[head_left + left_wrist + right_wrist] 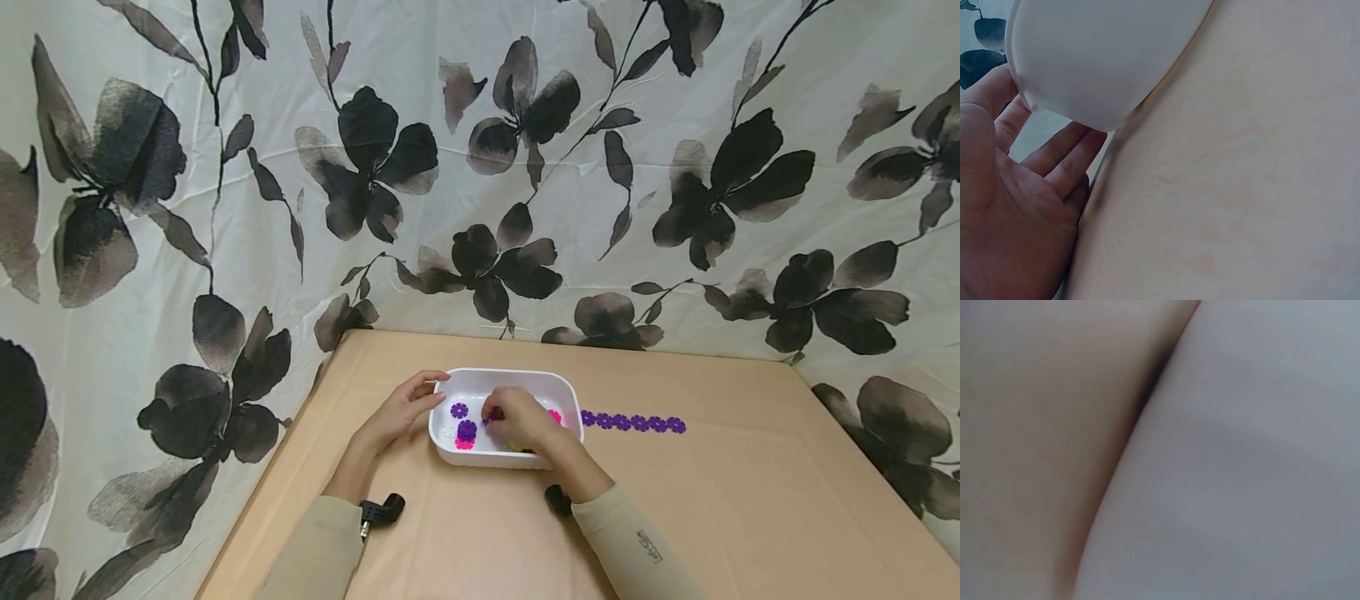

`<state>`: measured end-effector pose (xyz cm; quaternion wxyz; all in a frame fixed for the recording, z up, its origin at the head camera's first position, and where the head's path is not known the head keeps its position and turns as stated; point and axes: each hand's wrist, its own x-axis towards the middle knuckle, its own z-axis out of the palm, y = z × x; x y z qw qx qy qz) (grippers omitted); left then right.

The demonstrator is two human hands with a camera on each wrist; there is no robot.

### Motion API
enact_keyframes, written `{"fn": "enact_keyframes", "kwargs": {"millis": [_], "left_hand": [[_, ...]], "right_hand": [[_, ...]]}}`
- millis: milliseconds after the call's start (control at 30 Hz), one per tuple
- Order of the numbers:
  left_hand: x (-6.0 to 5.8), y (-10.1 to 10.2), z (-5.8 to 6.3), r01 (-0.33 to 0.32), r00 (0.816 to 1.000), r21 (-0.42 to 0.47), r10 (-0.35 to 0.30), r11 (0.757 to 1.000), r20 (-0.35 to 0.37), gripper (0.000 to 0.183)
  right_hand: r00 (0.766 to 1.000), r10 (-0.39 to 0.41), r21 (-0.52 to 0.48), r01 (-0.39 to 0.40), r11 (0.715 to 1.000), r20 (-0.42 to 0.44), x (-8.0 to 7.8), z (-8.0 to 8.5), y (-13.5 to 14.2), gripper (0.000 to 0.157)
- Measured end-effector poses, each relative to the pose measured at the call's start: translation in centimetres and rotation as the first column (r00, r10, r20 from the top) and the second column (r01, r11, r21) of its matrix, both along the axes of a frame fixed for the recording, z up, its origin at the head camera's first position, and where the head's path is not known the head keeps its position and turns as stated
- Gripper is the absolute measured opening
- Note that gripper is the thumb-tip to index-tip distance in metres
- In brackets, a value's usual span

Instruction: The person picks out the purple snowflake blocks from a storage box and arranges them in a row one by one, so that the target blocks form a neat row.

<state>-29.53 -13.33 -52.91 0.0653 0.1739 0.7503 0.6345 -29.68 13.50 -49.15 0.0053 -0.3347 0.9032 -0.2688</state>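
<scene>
Purple flower point(486, 421) is pinched in the right hand point(522, 419); left hand point(399, 412), fingers relaxed, touches tray's left edge point(434, 423).

Head view looks forward-down from above — wrist views, closer, share the white tray point(480, 459).

A rounded rectangular white plastic tray point(480, 459) is framing small purple flower-shaped pieces point(459, 411) and hot-pink flower-shaped pieces point(465, 444), while a straight row of flower-shaped pieces point(640, 423) is repeating solid purple. The flat tan worktop point(750, 500) is showing one plain tone. Off-white hanging fabric point(585, 208) is carrying black and grey-brown blossoms, and beige long sleeves point(311, 542) are staying mostly plain.
</scene>
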Motion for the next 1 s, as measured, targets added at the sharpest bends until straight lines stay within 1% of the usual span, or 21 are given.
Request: {"fn": "enact_keyframes", "kwargs": {"millis": [100,167,300,400,567,700,867,967,1000], "left_hand": [[0.0,0.0,0.0,-0.003,1.0,0.002,0.003,1.0,0.01,0.041],[0.0,0.0,0.0,-0.007,1.0,-0.001,0.007,1.0,0.014,0.04],[0.0,0.0,0.0,-0.006,1.0,-0.004,0.006,1.0,0.012,0.041],[-0.1,0.1,0.0,-0.003,1.0,-0.006,0.004,1.0,0.006,0.041],[-0.1,0.0,0.1,-0.002,1.0,-0.007,0.002,1.0,0.005,0.041],[-0.1,-0.1,0.1,0.001,1.0,-0.006,-0.001,1.0,0.005,0.043],[0.1,-0.1,0.1,0.003,1.0,-0.008,-0.003,1.0,0.014,0.045],[0.2,-0.2,0.0,0.002,1.0,-0.01,-0.002,1.0,0.016,0.045],[0.2,-0.2,0.0,0.002,1.0,-0.01,-0.002,1.0,0.016,0.044]], "right_hand": [[1.0,-0.027,-0.049,0.027,0.998,0.001,0.0,0.3,0.2,0.011],[0.999,-0.049,-0.092,0.05,0.994,0.017,0.2,0.5,0.5,0.01],[0.993,-0.104,-0.175,0.112,0.978,0.055,0.4,1.2,1.7,0.011],[0.986,-0.156,-0.246,0.167,0.955,0.065,0.5,1.8,3.4,0.012],[0.966,-0.242,-0.352,0.257,0.9,0.088,0.4,3.1,6.9,0.014],[0.953,-0.289,-0.389,0.299,0.872,0.086,0.1,3.7,9.9,0.015],[0.937,-0.344,-0.436,0.334,0.836,0.058,-0.3,3.8,13.7,0.016],[0.92,-0.389,-0.443,0.372,0.816,0.056,-0.1,3.8,15.6,0.018],[0.915,-0.4,-0.439,0.381,0.814,0.052,-0.1,3.8,16.1,0.019]]}}
